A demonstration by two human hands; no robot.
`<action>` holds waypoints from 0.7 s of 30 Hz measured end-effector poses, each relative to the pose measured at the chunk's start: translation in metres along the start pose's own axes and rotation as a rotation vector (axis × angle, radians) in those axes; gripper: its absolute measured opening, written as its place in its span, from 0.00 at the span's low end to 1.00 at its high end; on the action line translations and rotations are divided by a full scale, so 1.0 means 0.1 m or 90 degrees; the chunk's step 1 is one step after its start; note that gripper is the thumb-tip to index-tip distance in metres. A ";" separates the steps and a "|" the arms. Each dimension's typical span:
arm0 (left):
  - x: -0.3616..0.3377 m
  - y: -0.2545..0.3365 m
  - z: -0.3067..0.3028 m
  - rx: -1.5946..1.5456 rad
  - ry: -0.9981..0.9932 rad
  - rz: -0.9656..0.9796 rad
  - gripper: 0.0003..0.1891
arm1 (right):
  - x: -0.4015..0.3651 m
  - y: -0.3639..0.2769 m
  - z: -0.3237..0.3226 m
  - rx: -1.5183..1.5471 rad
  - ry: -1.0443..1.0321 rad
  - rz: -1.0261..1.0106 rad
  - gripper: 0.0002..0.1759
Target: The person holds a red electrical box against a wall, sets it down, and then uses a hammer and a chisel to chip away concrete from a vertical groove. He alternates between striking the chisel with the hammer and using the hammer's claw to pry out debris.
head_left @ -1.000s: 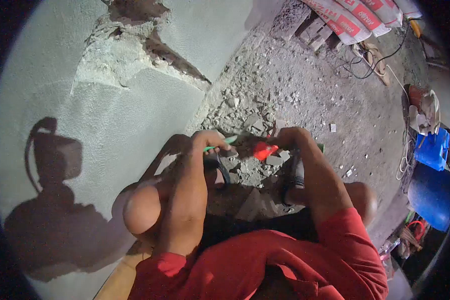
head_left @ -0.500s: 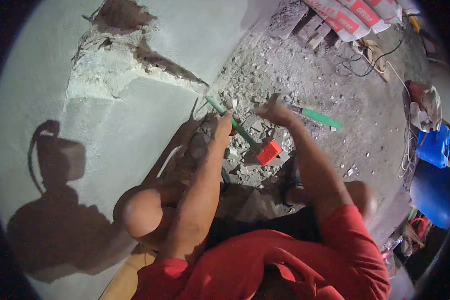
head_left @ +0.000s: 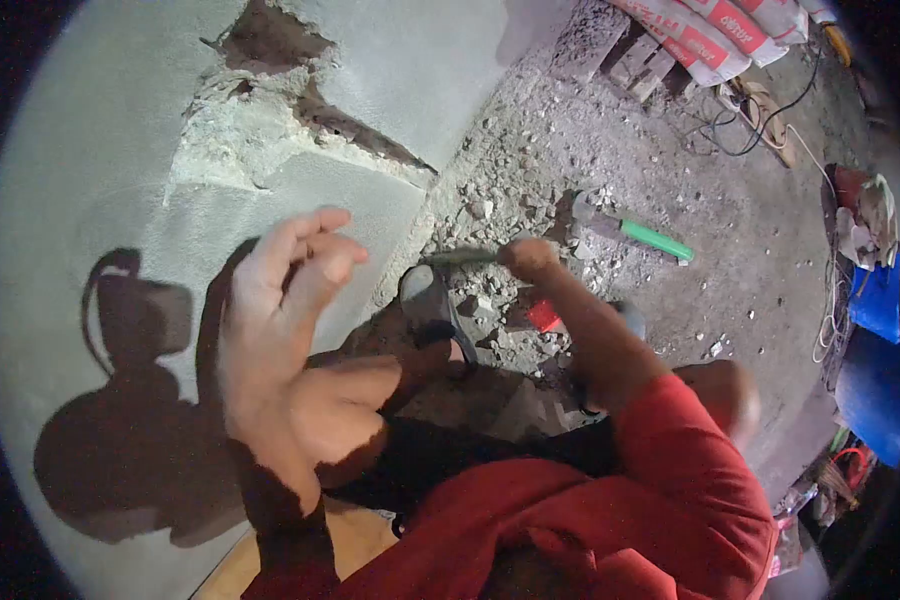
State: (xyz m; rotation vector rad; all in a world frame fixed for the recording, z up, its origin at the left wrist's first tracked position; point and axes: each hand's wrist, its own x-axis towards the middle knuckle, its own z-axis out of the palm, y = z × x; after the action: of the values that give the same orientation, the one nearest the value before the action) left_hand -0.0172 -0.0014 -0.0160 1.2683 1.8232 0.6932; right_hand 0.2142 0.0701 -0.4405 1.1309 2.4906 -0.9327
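Observation:
My left hand (head_left: 305, 260) is raised in front of the wall, fingers loosely curled and apart, with nothing in it. My right hand (head_left: 528, 258) is closed around one end of a slim green rod-like tool (head_left: 460, 257), which points left toward the foot of the wall, above the rubble. Beneath my right forearm a small red block-like piece (head_left: 543, 315) lies among the broken bits, partly covered. To the right of that hand lies a hammer (head_left: 656, 240) with a green grip, its head on the rubble.
The plastered wall (head_left: 370, 190) has a broken-out hole (head_left: 275, 40) with a rough edge. Concrete rubble (head_left: 500, 190) covers the floor along it. Printed sacks (head_left: 695, 40) lie at the back, cables (head_left: 750, 140) behind right, blue containers (head_left: 875, 370) at far right. My sandalled foot (head_left: 430, 310) stands by the wall.
My left hand has let go of the green tool and risen to the left. My right hand has come down onto the tool, which now lies nearer level.

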 end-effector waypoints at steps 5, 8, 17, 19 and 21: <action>0.21 -0.23 0.33 0.173 0.088 0.030 0.19 | 0.07 0.76 -0.74 -0.087 0.134 -0.024 0.12; 0.17 -0.22 0.25 0.177 0.051 0.031 0.17 | 0.08 0.94 -1.10 -0.098 0.094 0.192 0.15; 0.03 -0.21 0.06 0.218 0.103 0.001 0.18 | -0.06 -0.14 -0.99 0.026 -0.100 0.019 0.20; 0.03 -0.21 0.07 0.223 0.083 -0.005 0.18 | 0.13 -0.24 -0.90 0.003 -0.113 0.028 0.20; 0.04 -0.24 0.07 0.231 0.058 -0.012 0.18 | 0.30 -0.12 -0.84 -0.107 -0.088 0.076 0.19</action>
State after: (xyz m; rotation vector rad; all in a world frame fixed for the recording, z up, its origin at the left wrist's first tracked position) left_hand -0.0243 -0.0062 -0.0403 1.4663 2.1003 0.4269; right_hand 0.1878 0.1362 -0.3850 1.1065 2.3148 -0.7276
